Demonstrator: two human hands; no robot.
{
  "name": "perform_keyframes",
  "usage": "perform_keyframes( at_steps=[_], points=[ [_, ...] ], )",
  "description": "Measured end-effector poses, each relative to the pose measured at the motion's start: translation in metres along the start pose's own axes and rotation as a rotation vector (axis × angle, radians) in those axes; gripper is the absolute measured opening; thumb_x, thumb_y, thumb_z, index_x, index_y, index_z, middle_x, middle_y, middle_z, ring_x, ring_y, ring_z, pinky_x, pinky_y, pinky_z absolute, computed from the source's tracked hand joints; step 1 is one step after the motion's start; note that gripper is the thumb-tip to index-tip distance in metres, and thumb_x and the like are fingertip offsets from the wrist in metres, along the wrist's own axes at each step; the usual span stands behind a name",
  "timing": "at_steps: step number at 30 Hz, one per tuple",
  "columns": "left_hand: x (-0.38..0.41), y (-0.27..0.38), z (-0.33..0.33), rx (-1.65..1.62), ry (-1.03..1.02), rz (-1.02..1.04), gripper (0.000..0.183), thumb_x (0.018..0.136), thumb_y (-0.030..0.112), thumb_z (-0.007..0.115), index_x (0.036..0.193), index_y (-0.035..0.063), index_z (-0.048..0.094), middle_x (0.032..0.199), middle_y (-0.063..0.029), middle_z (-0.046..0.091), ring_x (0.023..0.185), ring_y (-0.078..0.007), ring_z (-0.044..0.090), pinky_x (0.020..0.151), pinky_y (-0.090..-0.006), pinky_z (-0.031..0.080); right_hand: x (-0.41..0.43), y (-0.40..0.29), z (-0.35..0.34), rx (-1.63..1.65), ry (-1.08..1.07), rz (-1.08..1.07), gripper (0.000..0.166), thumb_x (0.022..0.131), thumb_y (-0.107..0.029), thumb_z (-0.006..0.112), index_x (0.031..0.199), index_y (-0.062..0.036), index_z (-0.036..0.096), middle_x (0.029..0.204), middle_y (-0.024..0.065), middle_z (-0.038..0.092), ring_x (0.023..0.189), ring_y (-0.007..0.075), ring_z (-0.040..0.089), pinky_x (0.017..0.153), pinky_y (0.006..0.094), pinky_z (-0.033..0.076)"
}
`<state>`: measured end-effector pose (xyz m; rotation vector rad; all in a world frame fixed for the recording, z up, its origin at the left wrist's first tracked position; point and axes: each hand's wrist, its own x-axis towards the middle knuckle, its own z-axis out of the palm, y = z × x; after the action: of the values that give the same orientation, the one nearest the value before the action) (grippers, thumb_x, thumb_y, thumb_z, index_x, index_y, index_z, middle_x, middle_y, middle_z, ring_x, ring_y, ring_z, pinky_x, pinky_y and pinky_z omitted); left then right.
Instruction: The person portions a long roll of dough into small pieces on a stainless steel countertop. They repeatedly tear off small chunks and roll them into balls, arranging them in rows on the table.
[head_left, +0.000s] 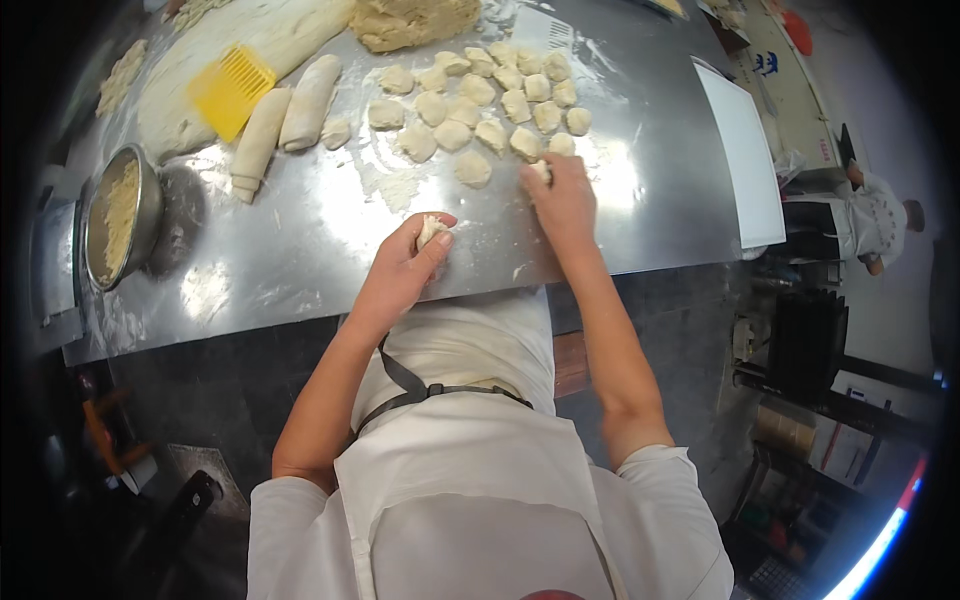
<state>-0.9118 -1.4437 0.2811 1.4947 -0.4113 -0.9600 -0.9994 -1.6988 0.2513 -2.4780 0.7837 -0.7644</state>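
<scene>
My left hand (409, 259) is closed around a torn piece of dough (431, 229), just above the steel table (480, 255) near its front edge. Farther out, my right hand (562, 191) has a small dough piece (541, 171) between thumb and fingers, at the lower right of a group of dough pieces. Those many small floured dough pieces (473, 169) lie loosely grouped on the table, some touching. To their left are two dough rolls (311, 101), side by side, with one small piece beside them. The underside of the piece in my right hand is hidden.
A yellow plastic scraper (231, 91) rests on a large dough sheet (169, 112). A steel bowl (145, 225) of crumbly filling stands at the left. A big dough mass (412, 22) and a pale scraper (536, 31) lie at the back; a white board (739, 150) is at the right. Another person (874, 217) stands beyond.
</scene>
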Motion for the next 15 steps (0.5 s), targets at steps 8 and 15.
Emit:
perform_keyframes(
  at_steps=[8, 15],
  points=[
    [-0.016, -0.022, -0.05, -0.314, 0.336, 0.067, 0.051, 0.114, 0.041, 0.044, 0.138, -0.0018, 0.056, 0.09, -0.0015, 0.06, 0.073, -0.0074, 0.053, 0.064, -0.0236, 0.047, -0.031, -0.077, 0.003, 0.332, -0.349, -0.113, 0.029, 0.094, -0.017, 0.072, 0.118, -0.0025, 0.068, 0.108, 0.0164, 0.069, 0.092, 0.0366, 0.066, 0.084, 0.045, 0.054],
    [-0.01, -0.049, -0.065, -0.462, 0.365, 0.253, 0.043, 0.114, 0.029, 0.048, 0.141, -0.0033, 0.051, 0.103, -0.0082, 0.062, 0.079, -0.0107, 0.06, 0.071, -0.0269, 0.057, -0.02, -0.128, 0.085, 0.306, -0.392, -0.475, 0.033, 0.089, -0.016, 0.076, 0.119, -0.0056, 0.07, 0.11, 0.0148, 0.069, 0.095, 0.0371, 0.066, 0.087, 0.0454, 0.054]
  ],
)
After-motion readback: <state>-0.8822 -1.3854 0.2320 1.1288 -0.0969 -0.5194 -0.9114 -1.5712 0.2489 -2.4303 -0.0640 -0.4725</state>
